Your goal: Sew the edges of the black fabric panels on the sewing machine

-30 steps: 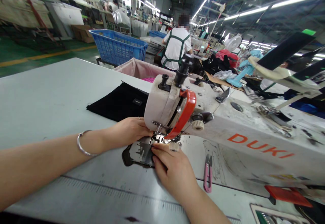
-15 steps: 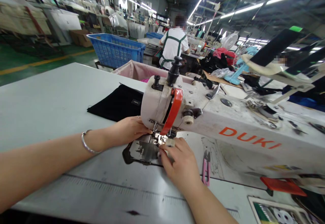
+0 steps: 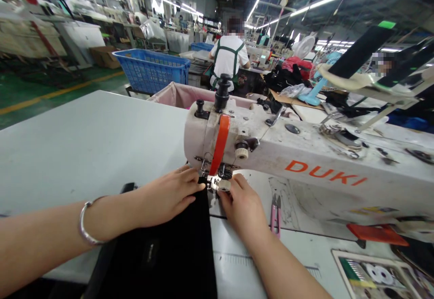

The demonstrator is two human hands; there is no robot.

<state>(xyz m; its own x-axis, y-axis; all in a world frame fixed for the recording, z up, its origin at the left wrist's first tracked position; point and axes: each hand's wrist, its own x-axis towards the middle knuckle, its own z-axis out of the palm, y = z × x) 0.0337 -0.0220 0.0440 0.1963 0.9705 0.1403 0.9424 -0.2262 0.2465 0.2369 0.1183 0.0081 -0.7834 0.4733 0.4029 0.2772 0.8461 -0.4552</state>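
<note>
Cloth point(image 3: 179, 249): on the surface point(image 3: 122, 127), spread from the machine point(image 3: 251, 132) toward the near edge, presumably to lie flat.
Left hand point(image 3: 174, 195): on the cloth beside the machine, seemingly steadying it; whether the grip pinches, I cannot tell.
Right hand point(image 3: 244, 204): against the machine, fingertips partly hidden; grip unclear.
Snips point(image 3: 275, 217): before the machine, likely for easy reach.

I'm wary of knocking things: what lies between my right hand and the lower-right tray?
In the head view, pink snips lie between your right hand and that tray.
</note>
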